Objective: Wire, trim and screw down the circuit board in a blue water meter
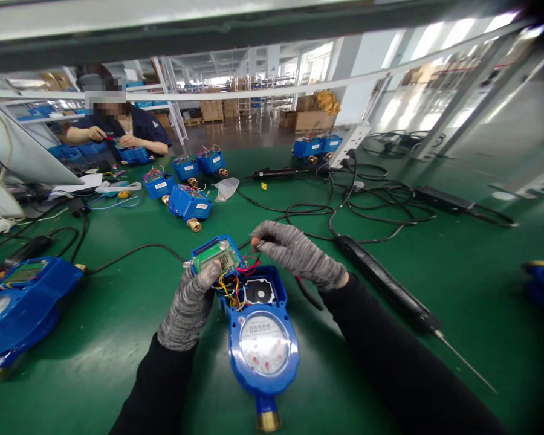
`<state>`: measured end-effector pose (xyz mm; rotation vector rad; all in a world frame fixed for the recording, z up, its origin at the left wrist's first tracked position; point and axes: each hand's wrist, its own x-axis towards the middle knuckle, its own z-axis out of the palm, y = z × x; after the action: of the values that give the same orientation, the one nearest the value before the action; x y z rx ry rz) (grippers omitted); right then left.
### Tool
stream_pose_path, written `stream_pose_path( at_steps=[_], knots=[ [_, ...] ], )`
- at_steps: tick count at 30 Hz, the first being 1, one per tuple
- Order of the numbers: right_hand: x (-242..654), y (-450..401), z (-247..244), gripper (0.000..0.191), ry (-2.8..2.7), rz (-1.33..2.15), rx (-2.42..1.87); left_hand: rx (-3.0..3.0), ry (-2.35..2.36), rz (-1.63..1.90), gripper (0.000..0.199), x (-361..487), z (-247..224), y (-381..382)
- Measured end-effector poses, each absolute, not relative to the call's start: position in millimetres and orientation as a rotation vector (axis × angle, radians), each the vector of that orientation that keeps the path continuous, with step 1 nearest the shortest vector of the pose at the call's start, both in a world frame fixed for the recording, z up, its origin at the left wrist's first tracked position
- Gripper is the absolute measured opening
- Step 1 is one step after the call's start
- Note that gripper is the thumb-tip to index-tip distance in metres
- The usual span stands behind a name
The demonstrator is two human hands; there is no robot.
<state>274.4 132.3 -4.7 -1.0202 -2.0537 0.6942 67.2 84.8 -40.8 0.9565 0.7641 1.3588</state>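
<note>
In front of me lies a blue water meter (pixel 263 344) with a round dial and brass end, its upper box open on a black and white part and coloured wires (pixel 230 293). My left hand (pixel 193 302), in a grey fingerless glove, grips the blue cover (pixel 215 244) at the box's upper left, thumb on the green circuit board with its small display (pixel 222 261). Red, yellow and white wires run from board to box. Just above and right of the box, my right hand (pixel 294 251) is closed in a pinch; a thin dark bit shows at the fingertips, too small to name.
A black pen-shaped electric screwdriver (pixel 385 278) lies at right, its long bit forward. Another meter (pixel 22 308) lies at left. Several blue meters (pixel 189 204) stand farther back, near a co-worker (pixel 127 130). Black cables (pixel 376 199) and a power strip (pixel 350 145) are at back right.
</note>
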Motion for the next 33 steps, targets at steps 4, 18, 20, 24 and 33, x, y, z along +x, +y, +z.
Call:
stream_pose_path(
  at_steps=[4, 18, 20, 24, 33],
  knots=[
    [285.4, 133.3, -9.6, 0.010, -1.916, 1.006, -0.740, 0.969, 0.751, 1.379, 0.031, 64.2, -39.0, 83.4],
    [273.7, 100.4, 23.8, 0.003, -2.123, 0.688, -0.790, 1.103, 0.700, 1.323, 0.036, 62.5, -27.8, 82.4],
    [274.1, 99.4, 23.7, 0.003, -2.141, 0.656, -0.810, 1.122, 0.702, 1.320, 0.036, 62.4, -26.4, 80.7],
    [271.2, 97.4, 22.5, 0.006, -2.157, 0.493, -0.844, 1.187, 0.744, 1.318, 0.032, 62.0, -24.2, 77.9],
    [268.3, 97.7, 18.9, 0.003, -2.176, 0.541, -0.920, 1.241, 0.809, 1.363, 0.027, 62.5, -21.7, 74.5]
  ],
)
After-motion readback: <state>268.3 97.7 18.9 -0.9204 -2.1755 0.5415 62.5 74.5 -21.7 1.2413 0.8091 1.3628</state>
